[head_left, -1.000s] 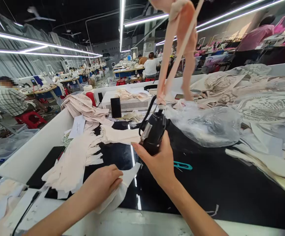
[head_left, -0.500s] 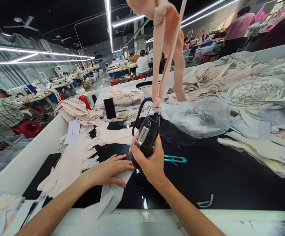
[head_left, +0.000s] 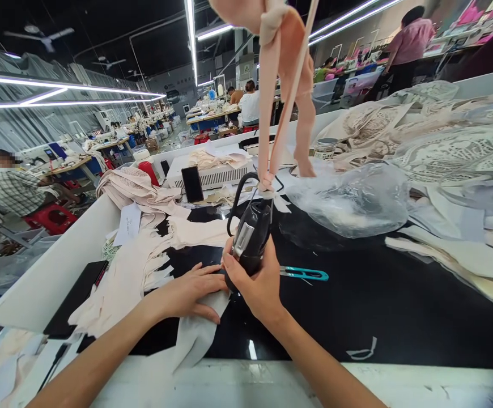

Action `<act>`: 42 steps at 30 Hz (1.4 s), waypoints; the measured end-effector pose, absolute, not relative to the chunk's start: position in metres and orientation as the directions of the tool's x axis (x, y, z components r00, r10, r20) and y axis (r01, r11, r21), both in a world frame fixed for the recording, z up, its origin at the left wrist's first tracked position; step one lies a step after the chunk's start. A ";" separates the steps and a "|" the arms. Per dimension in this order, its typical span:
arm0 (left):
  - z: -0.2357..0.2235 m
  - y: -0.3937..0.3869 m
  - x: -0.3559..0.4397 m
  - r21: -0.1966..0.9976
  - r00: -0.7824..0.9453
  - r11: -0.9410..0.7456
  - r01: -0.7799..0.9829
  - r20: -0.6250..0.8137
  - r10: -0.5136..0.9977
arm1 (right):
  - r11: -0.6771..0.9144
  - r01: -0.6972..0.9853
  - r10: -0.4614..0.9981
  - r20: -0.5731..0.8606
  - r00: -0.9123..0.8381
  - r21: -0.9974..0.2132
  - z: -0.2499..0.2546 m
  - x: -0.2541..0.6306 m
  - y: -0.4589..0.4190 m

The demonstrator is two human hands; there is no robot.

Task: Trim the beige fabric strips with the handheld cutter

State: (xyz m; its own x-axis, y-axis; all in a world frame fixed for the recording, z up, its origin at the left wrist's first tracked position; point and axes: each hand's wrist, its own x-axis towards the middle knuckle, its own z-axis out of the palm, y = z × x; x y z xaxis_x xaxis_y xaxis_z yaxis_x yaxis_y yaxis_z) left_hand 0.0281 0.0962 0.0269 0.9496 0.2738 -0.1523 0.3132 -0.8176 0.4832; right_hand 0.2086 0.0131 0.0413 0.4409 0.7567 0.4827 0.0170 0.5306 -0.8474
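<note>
Head view: the left hand (head_left: 191,296) lies palm down with fingers spread, pressing a pale fabric piece (head_left: 202,335) whose tail hangs over the near edge of the black tabletop (head_left: 378,300); the right hand (head_left: 260,283) is closed around a black handheld tool (head_left: 255,228), its lower end just beside the left fingertips. Whether that end bears on the cloth cannot be told. Principal hazard, in judgement: if the tool is powered or hot, a slip towards the left could injure the fingers, given how little clearance is seen. The overhanging tail could drag the piece askew should the left palm lift. The looped cable (head_left: 233,205) and the knotted peach strips (head_left: 267,119) above the tool could pull on it or snag. Teal snips (head_left: 317,275), lying loose right of the right wrist, could be knocked; the plastic bag (head_left: 357,207) towards the far edge could catch a stray sweep. Markings: 1 paper slip (head_left: 128,225) near the left edge bears small print, illegible at this size; 1 pillar sign (head_left: 247,68) in the background is likewise unreadable. No brand can be read on the tool.
</note>
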 end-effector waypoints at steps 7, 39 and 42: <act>0.025 0.095 0.030 0.470 0.953 -0.830 0.301 -0.125 0.275 | 0.543 0.015 0.746 0.491 0.450 -0.839 0.044 0.206 0.008; 0.018 0.031 0.013 0.221 0.765 -0.802 0.555 0.244 0.596 | 0.611 -0.092 0.737 0.522 0.429 -0.786 0.055 0.201 -0.011; 0.009 0.009 0.008 0.135 0.776 -0.817 0.560 0.261 0.575 | 0.623 -0.125 0.736 0.525 0.427 -0.772 0.060 0.202 -0.011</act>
